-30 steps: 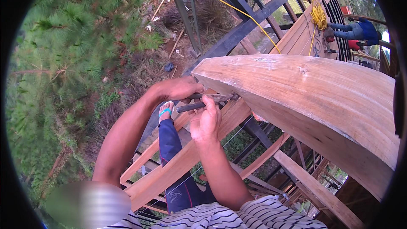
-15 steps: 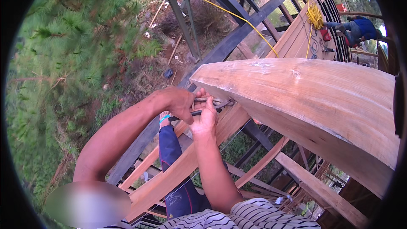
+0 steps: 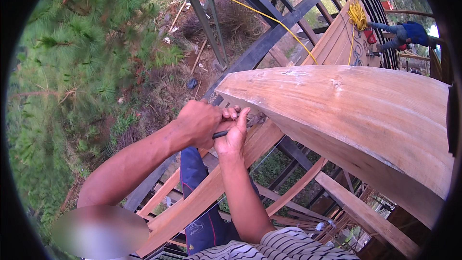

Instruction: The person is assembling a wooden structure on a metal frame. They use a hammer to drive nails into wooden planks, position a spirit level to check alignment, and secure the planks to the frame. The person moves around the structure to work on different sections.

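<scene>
My left hand (image 3: 198, 123) is closed in a fist beside my right hand, over the handles of a dark two-handled tool that looks like pliers (image 3: 220, 135). My right hand (image 3: 234, 135) is palm up, its fingers curled round the same tool and its thumb raised. One dark handle end shows between the two hands; the rest of the grip is hidden. The tool's head reaches the underside of a thick wooden beam (image 3: 346, 89), near its far left end, where a lower plank (image 3: 211, 190) meets it. What the jaws touch is too small to tell.
Dark metal framing (image 3: 288, 21) curves beyond the beam, with open drops to the ground below. Yellow cord (image 3: 356, 17) lies coiled on planks at the upper right, near a person in blue (image 3: 414, 33). Pine branches (image 3: 82, 53) fill the left. Another timber (image 3: 365, 214) crosses below right.
My left hand has turned and lifted slightly, its wrist swinging down around the tool. The handle has shifted and less of the tool shows. My right hand stays nearly in place.
</scene>
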`<state>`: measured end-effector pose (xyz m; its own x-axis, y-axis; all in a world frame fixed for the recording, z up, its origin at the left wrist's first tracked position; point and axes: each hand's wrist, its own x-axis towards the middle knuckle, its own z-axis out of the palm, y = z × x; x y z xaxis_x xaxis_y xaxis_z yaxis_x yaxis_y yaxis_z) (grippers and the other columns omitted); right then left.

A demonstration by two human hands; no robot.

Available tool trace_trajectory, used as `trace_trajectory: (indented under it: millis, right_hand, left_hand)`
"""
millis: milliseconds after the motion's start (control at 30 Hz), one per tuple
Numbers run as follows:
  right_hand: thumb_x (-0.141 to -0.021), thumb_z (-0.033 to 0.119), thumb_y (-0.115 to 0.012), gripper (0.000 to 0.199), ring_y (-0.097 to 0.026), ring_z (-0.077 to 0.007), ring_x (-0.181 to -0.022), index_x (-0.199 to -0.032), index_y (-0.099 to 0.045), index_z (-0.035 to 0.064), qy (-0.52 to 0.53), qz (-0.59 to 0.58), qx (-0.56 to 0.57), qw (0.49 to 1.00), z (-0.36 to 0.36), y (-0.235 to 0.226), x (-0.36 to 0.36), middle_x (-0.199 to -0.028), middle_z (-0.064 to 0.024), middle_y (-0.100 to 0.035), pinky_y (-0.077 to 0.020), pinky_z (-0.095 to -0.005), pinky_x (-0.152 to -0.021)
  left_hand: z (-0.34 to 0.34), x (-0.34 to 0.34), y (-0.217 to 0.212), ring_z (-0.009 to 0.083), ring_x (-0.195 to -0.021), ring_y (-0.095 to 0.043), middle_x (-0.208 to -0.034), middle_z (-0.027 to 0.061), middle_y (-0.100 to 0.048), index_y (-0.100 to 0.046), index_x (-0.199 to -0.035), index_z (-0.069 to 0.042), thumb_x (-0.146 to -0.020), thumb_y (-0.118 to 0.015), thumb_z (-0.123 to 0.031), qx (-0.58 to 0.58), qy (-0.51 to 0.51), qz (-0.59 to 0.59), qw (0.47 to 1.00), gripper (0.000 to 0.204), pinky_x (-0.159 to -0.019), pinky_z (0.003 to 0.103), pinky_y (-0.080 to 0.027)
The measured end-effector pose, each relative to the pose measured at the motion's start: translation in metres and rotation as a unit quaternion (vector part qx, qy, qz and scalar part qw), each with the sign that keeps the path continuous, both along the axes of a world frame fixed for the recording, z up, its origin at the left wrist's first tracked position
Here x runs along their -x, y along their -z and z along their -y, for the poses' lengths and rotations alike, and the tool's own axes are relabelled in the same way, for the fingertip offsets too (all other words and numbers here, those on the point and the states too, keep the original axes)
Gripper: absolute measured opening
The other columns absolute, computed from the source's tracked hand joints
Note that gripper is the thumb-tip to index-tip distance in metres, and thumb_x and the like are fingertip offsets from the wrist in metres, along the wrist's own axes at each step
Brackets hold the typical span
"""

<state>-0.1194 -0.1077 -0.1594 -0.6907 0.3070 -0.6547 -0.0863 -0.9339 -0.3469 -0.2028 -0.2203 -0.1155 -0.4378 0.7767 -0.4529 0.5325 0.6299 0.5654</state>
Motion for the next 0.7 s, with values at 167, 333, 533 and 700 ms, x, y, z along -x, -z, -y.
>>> trace_trajectory:
  millis: [167,333,533,700]
  right_hand:
    - [-0.101,0.044,-0.062,0.034,-0.043,-0.0126,-0.076,-0.092,-0.050,0.0140,-0.028,0.027,-0.013,0.999,-0.005,0.000,-0.009,-0.074,0.0044,-0.041,-0.0435,-0.0288,-0.077]
    - [-0.102,0.040,-0.062,0.030,-0.042,-0.0122,-0.074,-0.091,-0.050,0.0145,-0.058,0.036,-0.026,0.997,-0.008,0.001,-0.015,-0.074,0.0042,-0.040,-0.0422,-0.0275,-0.075]
    - [-0.104,0.036,-0.061,0.029,-0.041,-0.0125,-0.075,-0.090,-0.048,0.0144,-0.096,0.043,-0.046,0.993,-0.016,0.005,-0.024,-0.076,0.0036,-0.039,-0.0423,-0.0293,-0.074]
    - [-0.104,0.036,-0.061,0.028,-0.043,-0.0129,-0.076,-0.092,-0.049,0.0141,-0.120,0.056,-0.022,0.991,-0.021,0.003,-0.035,-0.078,0.0035,-0.039,-0.0432,-0.0290,-0.075]
  left_hand:
    - [-0.003,-0.024,-0.004,0.0327,-0.098,-0.070,-0.097,0.0150,-0.074,-0.069,-0.098,-0.002,-0.063,-0.078,-0.021,0.038,-0.058,0.024,0.997,0.042,-0.085,0.041,-0.060]
    - [-0.002,-0.042,0.002,0.0324,-0.098,-0.070,-0.095,0.0160,-0.073,-0.068,-0.099,-0.001,-0.063,-0.078,-0.020,0.006,-0.103,0.025,0.994,0.042,-0.083,0.041,-0.060]
    - [-0.008,-0.062,0.004,0.0321,-0.093,-0.070,-0.091,0.0165,-0.073,-0.067,-0.098,-0.001,-0.063,-0.078,-0.020,-0.001,-0.171,0.026,0.985,0.041,-0.078,0.041,-0.060]
    - [-0.012,-0.095,0.012,0.0354,-0.086,-0.069,-0.081,0.0171,-0.070,-0.065,-0.097,-0.001,-0.061,-0.076,-0.023,-0.025,-0.239,-0.013,0.971,0.044,-0.071,0.046,-0.059]
